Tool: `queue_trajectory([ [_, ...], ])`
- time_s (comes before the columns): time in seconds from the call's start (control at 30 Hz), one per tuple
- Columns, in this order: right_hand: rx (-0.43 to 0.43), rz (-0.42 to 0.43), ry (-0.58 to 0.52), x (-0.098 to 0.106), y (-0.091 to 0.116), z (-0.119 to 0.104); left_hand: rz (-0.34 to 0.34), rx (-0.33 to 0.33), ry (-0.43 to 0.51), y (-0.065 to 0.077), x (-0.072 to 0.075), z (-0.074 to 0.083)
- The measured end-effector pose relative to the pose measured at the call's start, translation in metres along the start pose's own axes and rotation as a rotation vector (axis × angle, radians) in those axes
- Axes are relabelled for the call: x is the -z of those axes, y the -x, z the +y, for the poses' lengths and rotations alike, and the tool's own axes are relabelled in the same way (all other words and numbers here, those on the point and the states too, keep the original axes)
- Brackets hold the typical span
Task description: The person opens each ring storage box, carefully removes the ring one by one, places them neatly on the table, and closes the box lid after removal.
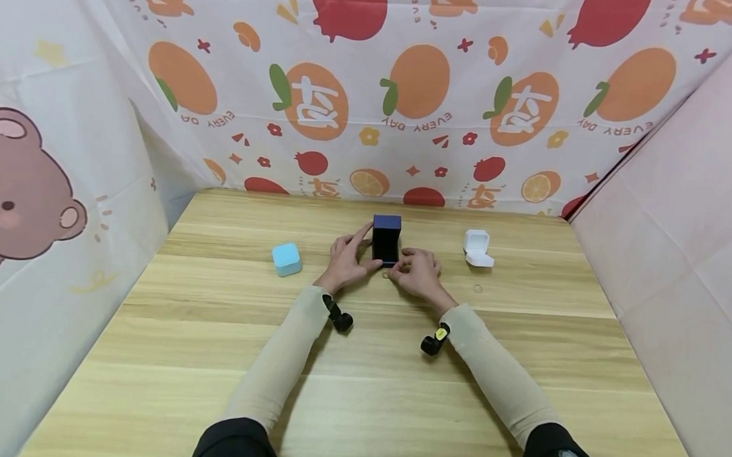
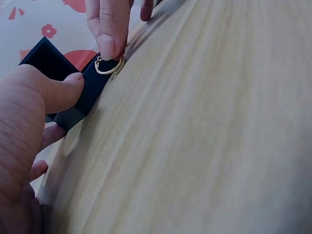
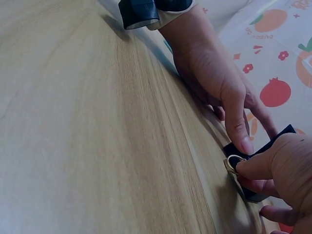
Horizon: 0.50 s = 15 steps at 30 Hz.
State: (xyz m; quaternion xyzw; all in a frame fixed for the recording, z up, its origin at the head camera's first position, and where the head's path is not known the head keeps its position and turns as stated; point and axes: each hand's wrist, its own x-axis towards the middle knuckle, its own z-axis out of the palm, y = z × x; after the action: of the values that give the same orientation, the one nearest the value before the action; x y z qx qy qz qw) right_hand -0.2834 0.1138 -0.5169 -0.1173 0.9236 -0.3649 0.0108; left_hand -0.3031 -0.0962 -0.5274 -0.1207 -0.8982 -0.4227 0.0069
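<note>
A dark blue ring box (image 1: 387,223) stands with its lid up near the middle of the table, its dark inside facing the person. My left hand (image 1: 347,261) grips its left side; in the left wrist view the thumb (image 2: 68,90) lies on the box's near edge. At the box's front right, my right hand (image 1: 418,273) pinches a gold ring (image 2: 108,72) between thumb and fingertips. In the right wrist view that ring (image 3: 230,165) is held right at the front of the box, partly covered by the fingers. Whether it touches the box I cannot tell.
To the left sits a light blue rounded box (image 1: 286,259). A small white ring box (image 1: 478,244) stands open to the right, with a thin ring (image 1: 477,288) lying on the wooden table (image 1: 370,394) in front of it. A fruit-printed cloth (image 1: 406,168) hangs behind the table's far edge.
</note>
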Motion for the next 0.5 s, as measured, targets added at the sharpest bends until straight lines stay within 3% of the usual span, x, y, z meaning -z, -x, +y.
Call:
queue_trajectory([
  [0.5,0.007,0.009,-0.005,-0.0024,0.0013,0.0009,0.004,-0.007,-0.019,0.0005,-0.0014,-0.0014],
])
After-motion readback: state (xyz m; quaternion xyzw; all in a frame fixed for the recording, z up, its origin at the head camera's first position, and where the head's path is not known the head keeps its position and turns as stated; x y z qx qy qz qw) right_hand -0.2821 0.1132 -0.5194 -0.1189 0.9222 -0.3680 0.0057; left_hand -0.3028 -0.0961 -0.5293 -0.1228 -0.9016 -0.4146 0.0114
